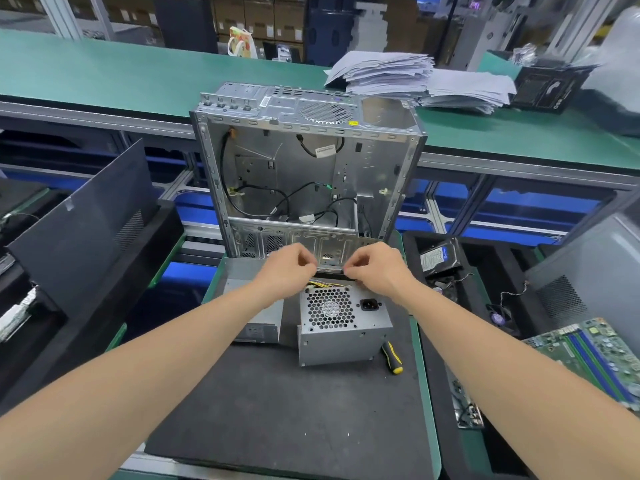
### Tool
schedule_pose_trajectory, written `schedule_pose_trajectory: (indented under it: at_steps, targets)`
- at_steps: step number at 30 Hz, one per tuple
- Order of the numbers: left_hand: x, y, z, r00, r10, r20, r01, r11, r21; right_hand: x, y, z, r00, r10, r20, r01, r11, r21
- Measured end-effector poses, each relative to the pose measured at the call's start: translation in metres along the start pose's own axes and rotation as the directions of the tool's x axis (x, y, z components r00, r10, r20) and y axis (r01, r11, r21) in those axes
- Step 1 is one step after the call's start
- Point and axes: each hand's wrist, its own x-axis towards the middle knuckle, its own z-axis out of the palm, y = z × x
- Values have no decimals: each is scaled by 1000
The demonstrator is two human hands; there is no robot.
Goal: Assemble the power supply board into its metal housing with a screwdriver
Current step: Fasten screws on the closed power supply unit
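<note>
My left hand [287, 271] and right hand [377, 268], fingers curled, meet over the yellow wires [325, 284] of the grey metal power supply box with honeycomb grille [341, 320]; whether they pinch anything I cannot tell. The box stands before the open silver computer chassis [304, 168], with the black-and-yellow-handled screwdriver [393, 358] just beside it, presumably kept within reach.

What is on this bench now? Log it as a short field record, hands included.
power supply: stands on the black mat, fan grille toward the camera
housing: open, upright behind it, loose cables inside
screwdriver: lies on the mat, right of the power supply, untouched
left grip: fingers curled above the supply's wires; contents unclear
right grip: fingers curled too, contents unclear
papers: stacked on the far bench
</note>
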Motion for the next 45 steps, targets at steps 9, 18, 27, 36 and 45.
schedule_pose_trajectory:
  at_steps: [9,18,27,36,45]
  targets:
    - [9,18,35,977,212,-27,-208,971,120,-37,93,-4,872,413,261,-342,897,-279]
    - [17,9,38,992,71,-107,-67,997,41,-54,97,16,840,448,305,-306,857,-415]
    - [24,-4,28,996,-86,-9,82,976,-201,-41,59,-41,988,35,-150,-66,976,-208]
    - [18,-33,5,885,-301,354,443,776,-448,-39,-10,-44,935,-185,-304,233,964,129]
    - [-1,-37,-3,812,-258,523,566,563,-602,-37,-50,-16,909,-370,-191,391,917,84]
